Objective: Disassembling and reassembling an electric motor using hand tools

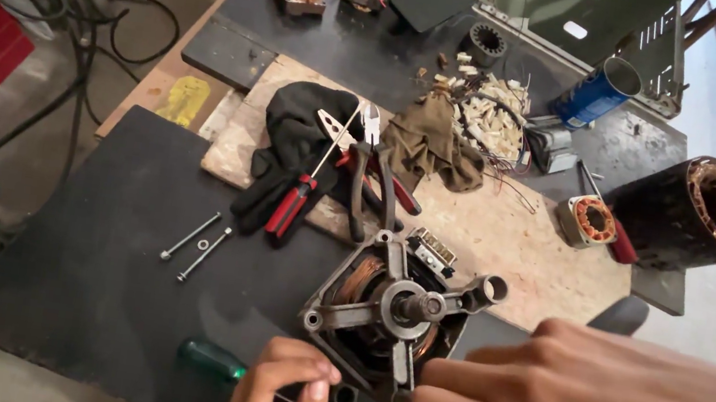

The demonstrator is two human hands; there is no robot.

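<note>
The motor [393, 313] is showing grey metal brackets over coppery orange windings. The screwdriver with the red-and-black handle [297, 202] is lying on a black glove [292, 140], beside pliers [374, 185] gripped in red and black. A green screwdriver handle [212, 359] is glinting on the black mat [85, 284]. A blue can [595, 93] is standing out against the dark bench, near a khaki rag [427, 141] and off-white connector pieces [496, 118].
</note>
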